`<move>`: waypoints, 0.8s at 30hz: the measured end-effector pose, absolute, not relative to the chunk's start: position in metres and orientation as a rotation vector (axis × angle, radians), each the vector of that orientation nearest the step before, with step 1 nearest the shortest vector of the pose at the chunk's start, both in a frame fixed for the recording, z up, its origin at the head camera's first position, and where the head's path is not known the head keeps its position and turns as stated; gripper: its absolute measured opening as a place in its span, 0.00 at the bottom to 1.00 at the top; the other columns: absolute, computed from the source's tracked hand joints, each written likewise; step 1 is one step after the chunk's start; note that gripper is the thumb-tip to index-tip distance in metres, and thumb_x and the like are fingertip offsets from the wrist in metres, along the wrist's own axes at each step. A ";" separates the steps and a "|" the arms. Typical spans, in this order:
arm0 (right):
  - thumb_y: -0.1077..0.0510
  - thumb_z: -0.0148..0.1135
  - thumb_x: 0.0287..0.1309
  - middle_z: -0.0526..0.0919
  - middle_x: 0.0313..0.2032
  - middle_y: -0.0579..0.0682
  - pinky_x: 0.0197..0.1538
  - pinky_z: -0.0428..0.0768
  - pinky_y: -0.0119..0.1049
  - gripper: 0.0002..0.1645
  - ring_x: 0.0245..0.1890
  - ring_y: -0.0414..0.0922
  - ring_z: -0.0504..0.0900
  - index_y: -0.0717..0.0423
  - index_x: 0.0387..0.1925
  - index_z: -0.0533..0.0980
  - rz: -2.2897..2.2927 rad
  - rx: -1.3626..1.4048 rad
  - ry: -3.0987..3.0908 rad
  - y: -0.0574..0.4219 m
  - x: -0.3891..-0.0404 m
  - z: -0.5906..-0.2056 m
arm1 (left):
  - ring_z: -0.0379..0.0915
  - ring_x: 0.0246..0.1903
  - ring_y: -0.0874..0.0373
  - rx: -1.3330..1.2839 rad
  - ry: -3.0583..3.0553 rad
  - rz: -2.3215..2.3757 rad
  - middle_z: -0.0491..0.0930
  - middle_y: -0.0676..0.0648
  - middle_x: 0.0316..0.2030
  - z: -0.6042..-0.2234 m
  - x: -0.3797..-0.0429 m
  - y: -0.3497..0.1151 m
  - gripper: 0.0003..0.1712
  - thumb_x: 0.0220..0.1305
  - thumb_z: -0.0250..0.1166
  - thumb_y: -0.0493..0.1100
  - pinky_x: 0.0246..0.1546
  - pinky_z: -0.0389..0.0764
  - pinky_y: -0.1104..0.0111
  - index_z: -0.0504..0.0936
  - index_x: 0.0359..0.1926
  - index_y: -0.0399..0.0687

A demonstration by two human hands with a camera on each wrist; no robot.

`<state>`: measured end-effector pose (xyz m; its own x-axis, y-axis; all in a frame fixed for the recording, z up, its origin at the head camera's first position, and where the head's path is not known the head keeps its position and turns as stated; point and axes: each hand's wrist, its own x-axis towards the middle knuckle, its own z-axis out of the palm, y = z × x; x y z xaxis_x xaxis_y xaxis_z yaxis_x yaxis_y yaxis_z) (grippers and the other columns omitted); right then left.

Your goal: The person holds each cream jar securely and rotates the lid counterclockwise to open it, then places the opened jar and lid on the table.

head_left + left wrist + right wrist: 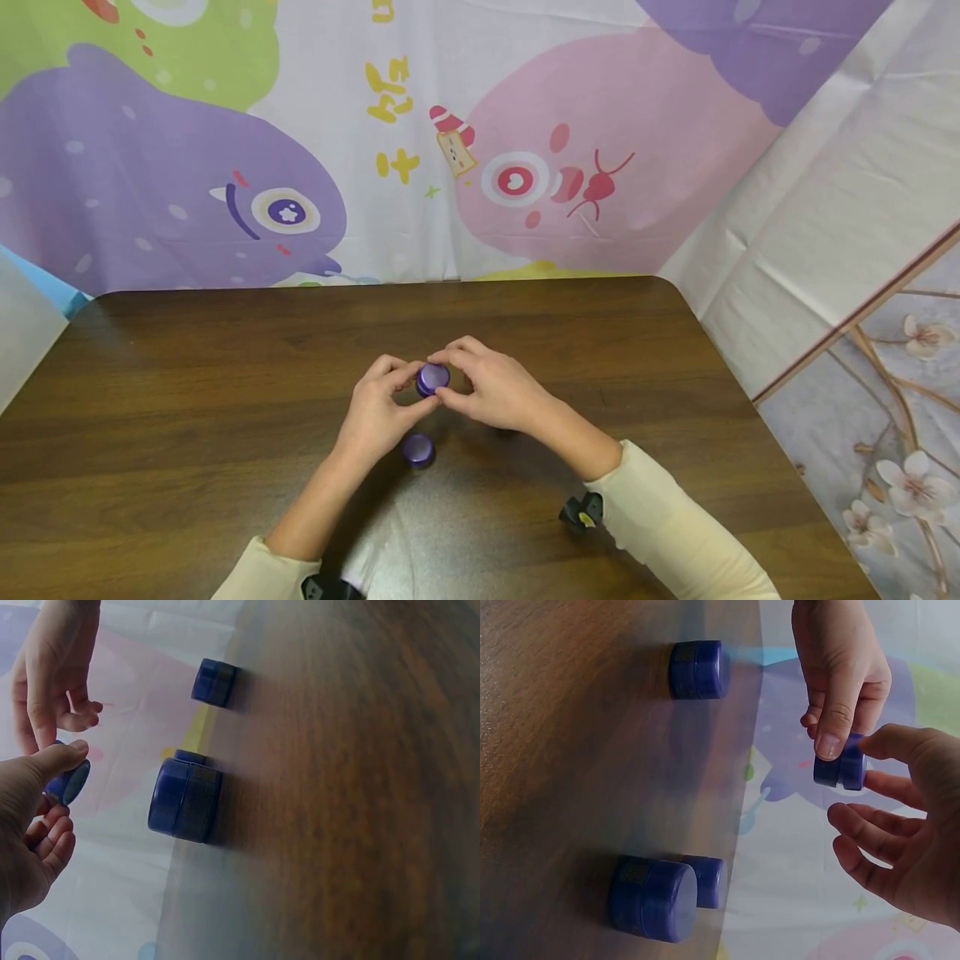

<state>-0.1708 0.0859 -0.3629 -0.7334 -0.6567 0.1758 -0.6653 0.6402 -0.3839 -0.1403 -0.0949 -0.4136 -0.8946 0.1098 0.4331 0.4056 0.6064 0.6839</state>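
Note:
Above the table, both hands meet at a small purple jar (432, 378) with a round, shiny top. My left hand (378, 412) pinches the jar's lower part between thumb and fingers. My right hand (495, 383) grips its upper, lid part with thumb and index finger, the other fingers spread in the right wrist view. Nearer me, a second purple jar (418, 450) stands upright on the table. In the right wrist view two more jars stand close together, a front jar (652, 898) and one partly behind it (707, 881); the right hand and forearm mostly hide them in the head view.
The brown wooden table (225, 367) reaches a cloth backdrop (405, 225) with cartoon figures at its far edge. A pale flowered panel (885, 417) stands to the right. A white surface (26, 333) borders the left side.

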 end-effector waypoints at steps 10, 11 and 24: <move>0.46 0.61 0.58 0.75 0.52 0.48 0.32 0.72 0.28 0.27 0.26 0.36 0.71 0.51 0.57 0.72 0.703 1.109 -2.834 0.085 -0.170 -0.362 | 0.73 0.34 0.54 -0.421 -2.467 -1.191 0.75 0.46 0.33 -0.414 -0.141 -0.096 0.22 0.44 0.76 0.41 0.37 0.80 0.61 0.84 0.43 0.37; 0.47 0.62 0.58 0.75 0.51 0.48 0.32 0.72 0.28 0.26 0.26 0.36 0.71 0.51 0.56 0.73 0.699 1.108 -2.830 0.085 -0.170 -0.362 | 0.73 0.34 0.54 -0.420 -2.469 -1.187 0.75 0.46 0.33 -0.414 -0.141 -0.096 0.22 0.44 0.76 0.41 0.36 0.79 0.61 0.84 0.43 0.37; 0.47 0.61 0.58 0.74 0.53 0.48 0.30 0.72 0.26 0.27 0.24 0.34 0.69 0.50 0.58 0.72 0.707 1.120 -2.828 0.086 -0.171 -0.363 | 0.73 0.34 0.55 -0.420 -2.475 -1.160 0.75 0.46 0.34 -0.415 -0.141 -0.095 0.23 0.45 0.76 0.41 0.36 0.79 0.64 0.83 0.43 0.36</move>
<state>-0.1710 0.0862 -0.3633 -0.7425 -0.6453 0.1795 -0.6538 0.6401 -0.4034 -0.1411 -0.0953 -0.4148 -0.8855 0.1083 0.4519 0.4165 0.6161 0.6685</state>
